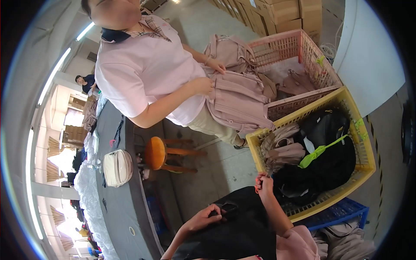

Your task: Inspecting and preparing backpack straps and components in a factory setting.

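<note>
Black bag [247, 236] gripped beside a yellow crate [367, 169]

A workroom with a grey floor [223, 167] is lit by tube lights [54, 76]. On the grey table [115, 212], a cream bag [118, 168], a ring [131, 231] and plastic film [84, 188] are laid. Any print on the cartons [281, 17] is too small to be read. Black bags and a lime strap [323, 151] are held in the yellow crate; a pink crate [323, 71] is set behind it. The way between table and crates is partly taken up by a stool [156, 153] and a co-worker [143, 65], by whom a pink bag [238, 97] is handled. The black bag is placed low in front, its upper part pinched by the left hand [203, 219]; a small orange item [258, 186] is clasped in the right hand [265, 185].
</note>
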